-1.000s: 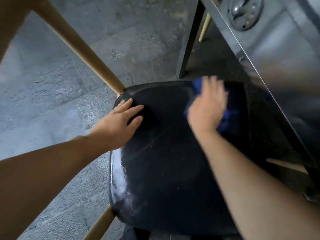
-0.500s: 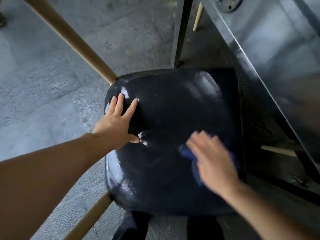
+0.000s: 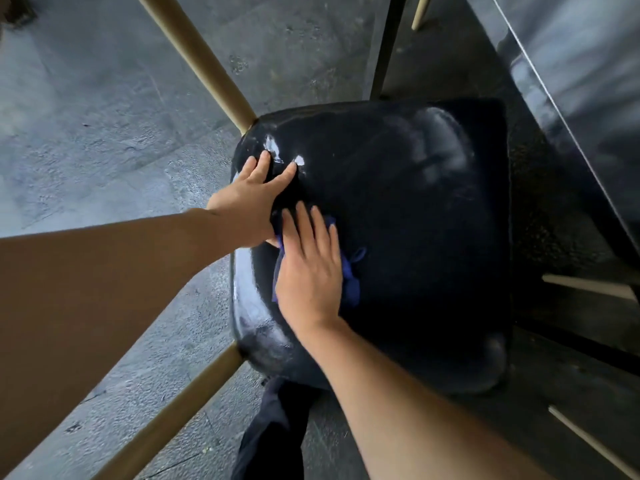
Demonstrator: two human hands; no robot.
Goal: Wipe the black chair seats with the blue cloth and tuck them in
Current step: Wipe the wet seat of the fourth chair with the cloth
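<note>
A glossy black chair seat (image 3: 415, 209) fills the middle of the view, with its tan wooden frame (image 3: 204, 64) on the left. My left hand (image 3: 249, 199) lies flat on the seat's left part, fingers spread, holding nothing. My right hand (image 3: 310, 271) presses a blue cloth (image 3: 349, 282) flat against the seat's near-left area, just below my left hand. Most of the cloth is hidden under my palm; its edge shows to the right of the hand.
A dark, shiny table top (image 3: 581, 98) runs along the right, over the seat's far side, with a black table leg (image 3: 384, 46) behind the chair. Pale wooden legs (image 3: 588, 287) of another chair show at right. Grey concrete floor (image 3: 86, 133) spreads left.
My right hand has swept the cloth from the seat's far right, down the right side, then over to the near left beside my left hand. My left hand stayed on the seat.
</note>
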